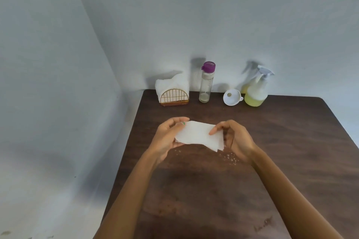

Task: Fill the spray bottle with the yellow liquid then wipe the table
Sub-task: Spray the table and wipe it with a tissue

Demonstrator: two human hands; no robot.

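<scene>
Partly hidden: folded napkin, its ends covered by both hands. Left hand and right hand each pinch an end, holding it above the table. Spray bottle, yellow liquid inside, stands at the far edge beside the funnel.

walls: you face plain pale blue-grey ones meeting in a corner at left | tabletop: dark brown wood grain, pushed against the far wall | light: soft, casting blurred shadows on the wall
</scene>
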